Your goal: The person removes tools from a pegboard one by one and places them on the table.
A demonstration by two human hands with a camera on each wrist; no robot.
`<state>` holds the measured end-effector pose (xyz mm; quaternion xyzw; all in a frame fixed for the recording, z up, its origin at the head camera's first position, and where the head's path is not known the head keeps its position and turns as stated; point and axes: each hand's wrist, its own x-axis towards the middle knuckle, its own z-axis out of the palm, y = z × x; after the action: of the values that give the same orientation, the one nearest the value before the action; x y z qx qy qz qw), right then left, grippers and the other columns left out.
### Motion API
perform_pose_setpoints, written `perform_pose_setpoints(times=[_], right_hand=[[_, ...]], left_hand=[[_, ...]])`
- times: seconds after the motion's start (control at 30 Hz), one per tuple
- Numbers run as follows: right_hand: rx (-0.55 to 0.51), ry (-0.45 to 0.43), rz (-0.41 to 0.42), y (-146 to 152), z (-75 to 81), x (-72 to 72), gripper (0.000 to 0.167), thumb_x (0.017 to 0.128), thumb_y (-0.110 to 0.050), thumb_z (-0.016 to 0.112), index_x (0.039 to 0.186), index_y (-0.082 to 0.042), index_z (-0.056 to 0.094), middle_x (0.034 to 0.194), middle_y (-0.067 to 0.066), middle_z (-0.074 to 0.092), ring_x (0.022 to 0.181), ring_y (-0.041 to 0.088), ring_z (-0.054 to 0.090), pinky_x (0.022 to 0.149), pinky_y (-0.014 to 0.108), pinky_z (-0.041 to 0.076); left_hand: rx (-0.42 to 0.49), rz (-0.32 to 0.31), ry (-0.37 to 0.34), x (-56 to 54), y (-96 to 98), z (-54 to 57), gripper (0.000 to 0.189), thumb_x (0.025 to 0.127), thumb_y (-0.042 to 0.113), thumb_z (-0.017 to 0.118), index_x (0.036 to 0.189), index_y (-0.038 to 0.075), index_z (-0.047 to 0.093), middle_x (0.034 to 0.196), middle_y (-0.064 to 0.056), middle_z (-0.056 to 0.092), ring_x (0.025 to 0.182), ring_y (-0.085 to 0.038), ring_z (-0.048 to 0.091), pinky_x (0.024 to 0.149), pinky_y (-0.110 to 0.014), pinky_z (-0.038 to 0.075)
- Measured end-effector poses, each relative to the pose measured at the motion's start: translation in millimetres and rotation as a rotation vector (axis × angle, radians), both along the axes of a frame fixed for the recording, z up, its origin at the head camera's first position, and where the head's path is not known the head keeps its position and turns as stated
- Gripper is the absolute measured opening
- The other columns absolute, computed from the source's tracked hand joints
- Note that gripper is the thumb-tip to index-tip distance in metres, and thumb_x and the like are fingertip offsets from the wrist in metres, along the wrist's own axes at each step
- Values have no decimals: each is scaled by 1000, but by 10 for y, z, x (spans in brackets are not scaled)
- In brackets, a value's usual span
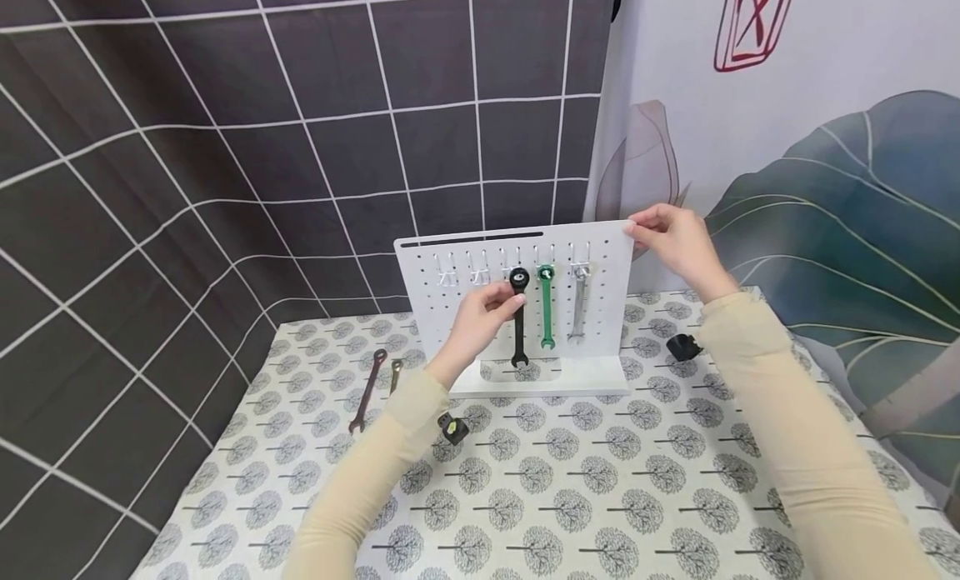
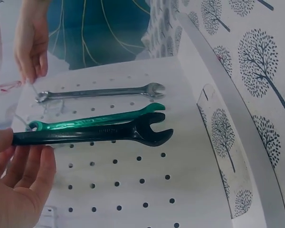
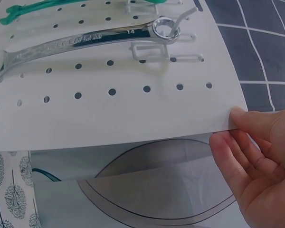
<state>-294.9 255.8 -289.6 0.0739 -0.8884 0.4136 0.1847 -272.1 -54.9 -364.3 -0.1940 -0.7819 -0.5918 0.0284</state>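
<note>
Left hand [image 1: 480,322] pinches black wrench [image 1: 519,332] near ring end; looks stiff, likely weighty, shank best grip. Right hand [image 1: 682,245] pinches pegboard [image 1: 563,313] corner.

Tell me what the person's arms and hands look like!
The left sleeve and right sleeve are long, plain and pale cream, with soft wrinkles and what looks like a wider band near each wrist. I see no pictures or writing on them. The left hand and right hand are bare: no gloves, and no rings that I can see.
</note>
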Motion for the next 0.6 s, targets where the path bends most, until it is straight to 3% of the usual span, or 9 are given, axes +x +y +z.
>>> perform_pose_setpoints(times=[0.1, 0.37, 0.6], right_hand=[[1, 7, 3, 4, -3, -9, 36, 97, -32, 69, 116, -1, 69, 100, 18, 74, 71, 3, 66, 78, 30, 45], [4, 8, 1, 2, -10, -16, 36, 97, -31, 69, 116, 0, 69, 99, 18, 73, 65, -7, 59, 80, 31, 45], [4, 2, -7, 14, -22, -29, 37, 97, -33, 69, 117, -1, 68, 99, 16, 74, 67, -1, 63, 84, 35, 44]], left_hand=[[-4, 1, 1, 31, -4, 43, 27, 97, 20, 69, 111, -2, 68, 109, -14, 70, 101, -24, 68, 85, -28, 59], [-1, -22, 23, 82, -21, 106, 27, 96, 21, 70, 110, -2, 69, 107, -14, 72, 98, -24, 69, 85, -28, 59], [-13, -22, 56, 131, -62, 129, 27, 97, 23, 70, 108, -1, 69, 106, -13, 72, 96, -23, 69, 85, -28, 59]])
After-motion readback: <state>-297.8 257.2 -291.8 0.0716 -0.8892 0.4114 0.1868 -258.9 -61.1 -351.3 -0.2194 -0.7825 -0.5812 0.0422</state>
